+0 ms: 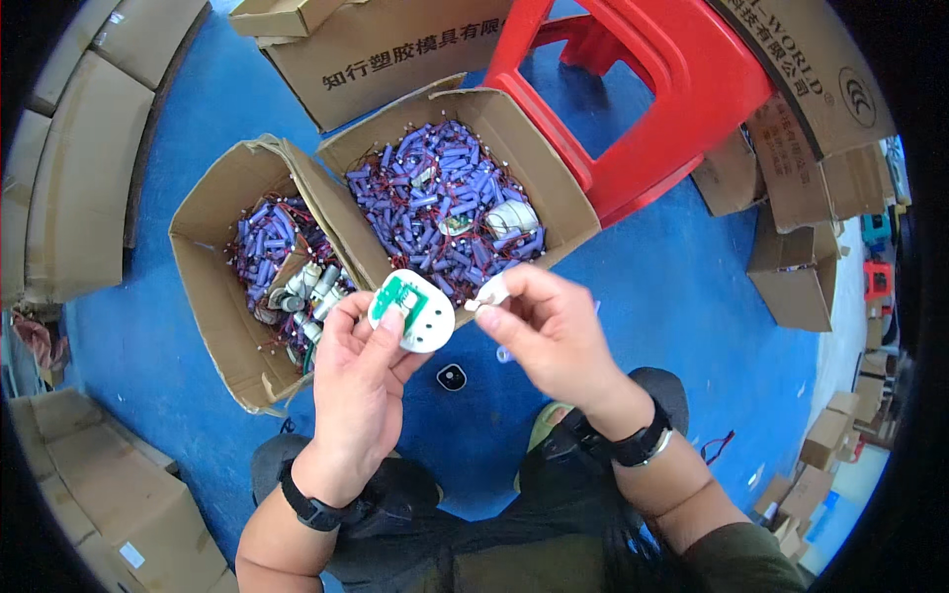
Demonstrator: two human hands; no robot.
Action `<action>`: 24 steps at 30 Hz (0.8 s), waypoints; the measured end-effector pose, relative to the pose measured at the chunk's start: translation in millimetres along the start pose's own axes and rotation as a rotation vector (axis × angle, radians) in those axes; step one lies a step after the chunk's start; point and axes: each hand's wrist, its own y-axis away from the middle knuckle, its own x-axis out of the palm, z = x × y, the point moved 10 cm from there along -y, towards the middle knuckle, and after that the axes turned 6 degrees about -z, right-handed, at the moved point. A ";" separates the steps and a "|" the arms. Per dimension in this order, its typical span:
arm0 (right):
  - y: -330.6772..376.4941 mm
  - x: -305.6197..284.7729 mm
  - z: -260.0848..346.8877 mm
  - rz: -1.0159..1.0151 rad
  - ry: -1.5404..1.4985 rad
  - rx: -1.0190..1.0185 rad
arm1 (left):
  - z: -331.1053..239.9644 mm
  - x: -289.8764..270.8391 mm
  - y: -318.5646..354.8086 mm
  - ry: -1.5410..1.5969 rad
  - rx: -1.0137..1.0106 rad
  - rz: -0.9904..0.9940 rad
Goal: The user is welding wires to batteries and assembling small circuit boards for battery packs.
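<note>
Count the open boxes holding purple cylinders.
2. The left box stands beyond the left hand, which partly hides it; the right box is close beside it, near the red stool. Others may be hidden among the surrounding cartons.

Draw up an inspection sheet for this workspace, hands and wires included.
Surface: blue floor.
Job's things: white rounded casing with a green circuit board; small white piece, exact kind unclear.
Clutter: small square object with a dark face, on the floor.
Left hand: holds the casing, thumb on top.
Right hand: pinches the white piece.
Cables: red wires among purple cylinders in two open boxes; loose wire on the floor at right.
Surroundings: red stool beside the right box; more cardboard boxes around.
</note>
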 end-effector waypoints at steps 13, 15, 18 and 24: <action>9.4 18.3 35.2 -0.188 0.324 -0.417 | -13.9 19.0 2.3 0.131 0.005 0.138; 11.2 23.2 41.5 -0.200 0.385 -0.497 | -12.6 16.4 1.3 0.125 0.014 0.136; 18.1 34.3 52.3 -0.203 0.515 -0.640 | -14.8 15.7 2.9 0.112 0.046 0.129; 20.9 38.2 56.7 -0.228 0.648 -0.683 | -19.7 19.1 4.6 0.112 0.085 0.186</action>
